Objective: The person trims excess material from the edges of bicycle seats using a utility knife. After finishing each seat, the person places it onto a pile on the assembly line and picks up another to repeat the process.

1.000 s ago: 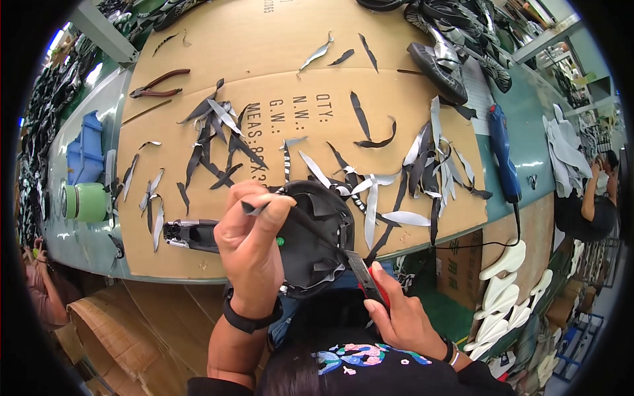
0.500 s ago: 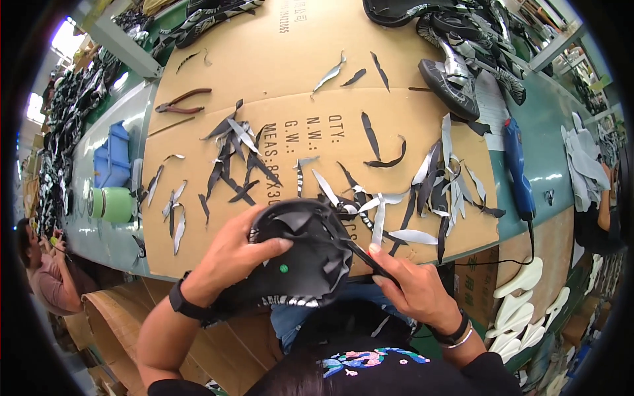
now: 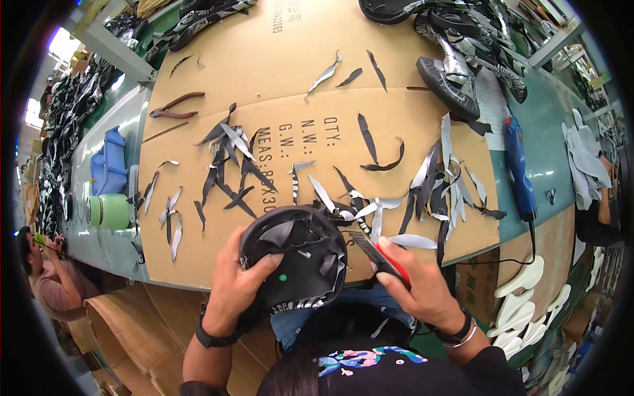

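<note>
My left hand (image 3: 241,277) grips the left rim of a black bicycle saddle (image 3: 297,290), thumb over the edge. Its hollow underside faces up, showing folded cover material, a small green round sticker and a zebra-like black-and-white patch on the near edge. My right hand (image 3: 413,284) is closed round a red and black utility knife (image 3: 391,261). The knife points up and left, its tip just off the saddle's right rim. Beyond the saddle, black and pale trimmed strips (image 3: 432,181) lie on the cardboard (image 3: 277,99).
Red-handled pliers (image 3: 177,107) lie at the left of the cardboard. A blue bin (image 3: 109,165) and a green jar (image 3: 113,212) stand further left. On the right are a corded blue tool (image 3: 520,173), piled saddles (image 3: 449,89) and white saddle-shaped pieces (image 3: 518,310). A co-worker (image 3: 53,277) is at far left.
The saddle has turned in my left hand and shifted slightly, its underside now more fully facing up. My right hand has drawn the knife away from the rim, so its red side shows.
</note>
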### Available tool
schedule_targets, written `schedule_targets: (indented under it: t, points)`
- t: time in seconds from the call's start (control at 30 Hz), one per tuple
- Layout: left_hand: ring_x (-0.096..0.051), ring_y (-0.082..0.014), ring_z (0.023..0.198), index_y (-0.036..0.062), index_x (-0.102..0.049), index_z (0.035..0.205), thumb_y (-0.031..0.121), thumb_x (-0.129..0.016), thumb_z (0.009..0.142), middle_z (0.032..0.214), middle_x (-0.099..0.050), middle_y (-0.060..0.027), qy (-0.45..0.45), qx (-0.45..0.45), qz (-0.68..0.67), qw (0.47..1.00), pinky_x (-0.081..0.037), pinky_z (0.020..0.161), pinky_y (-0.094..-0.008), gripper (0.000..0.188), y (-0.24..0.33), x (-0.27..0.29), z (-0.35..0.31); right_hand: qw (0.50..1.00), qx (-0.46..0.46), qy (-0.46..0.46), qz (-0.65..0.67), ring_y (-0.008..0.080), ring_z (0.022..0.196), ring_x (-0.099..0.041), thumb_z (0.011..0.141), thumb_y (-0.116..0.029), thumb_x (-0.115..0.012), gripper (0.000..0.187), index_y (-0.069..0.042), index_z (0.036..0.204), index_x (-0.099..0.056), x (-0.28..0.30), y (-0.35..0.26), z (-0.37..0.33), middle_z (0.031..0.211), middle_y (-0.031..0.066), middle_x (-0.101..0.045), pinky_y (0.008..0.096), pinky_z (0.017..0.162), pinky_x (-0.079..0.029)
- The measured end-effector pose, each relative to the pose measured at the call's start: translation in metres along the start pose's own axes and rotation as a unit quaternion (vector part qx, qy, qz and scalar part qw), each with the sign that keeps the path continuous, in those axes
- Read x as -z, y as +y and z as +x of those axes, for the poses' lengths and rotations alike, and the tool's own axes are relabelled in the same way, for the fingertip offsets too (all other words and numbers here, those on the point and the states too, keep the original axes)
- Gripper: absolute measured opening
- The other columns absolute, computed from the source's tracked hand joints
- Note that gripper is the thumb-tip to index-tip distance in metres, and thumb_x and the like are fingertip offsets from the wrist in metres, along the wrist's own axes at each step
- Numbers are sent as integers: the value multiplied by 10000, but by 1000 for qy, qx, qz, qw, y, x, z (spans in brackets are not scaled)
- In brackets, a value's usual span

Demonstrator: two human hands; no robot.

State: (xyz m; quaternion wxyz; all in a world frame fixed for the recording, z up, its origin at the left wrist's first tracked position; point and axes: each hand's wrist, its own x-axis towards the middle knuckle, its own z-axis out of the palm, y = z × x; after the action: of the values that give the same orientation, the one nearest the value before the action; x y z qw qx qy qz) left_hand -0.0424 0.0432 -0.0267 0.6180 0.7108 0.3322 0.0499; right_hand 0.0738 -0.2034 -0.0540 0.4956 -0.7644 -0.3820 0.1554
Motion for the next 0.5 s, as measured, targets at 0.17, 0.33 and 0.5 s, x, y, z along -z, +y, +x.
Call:
schedule_targets:
  t: [0.17,0.33,0.5]
  points:
    - [-578,-130,807,-7,-591,1055,172,-716,750,874,-641,-66,-15,3,46,999,-467,722,-274,375,0,4,4,992,12,-91,-84,257,540,-544,856,-136,-658,574,-146,1390,-449,9,0,9,665,81,-547,372,492,-448]
    - [-580,-144,799,-6,-593,1049,181,-718,749,871,-641,-72,-15,14,43,999,-469,726,-283,375,-1,3,3,986,13,-120,-113,253,531,-542,854,-150,-662,580,-157,1394,-450,8,0,11,667,68,-534,362,456,-423]
    - [-582,-135,828,-7,-590,1072,167,-715,754,905,-643,-69,-19,27,33,999,-468,748,-273,384,1,3,5,981,16,-130,-142,261,523,-543,854,-144,-661,599,-140,1405,-428,8,-3,14,675,74,-535,363,450,-422]
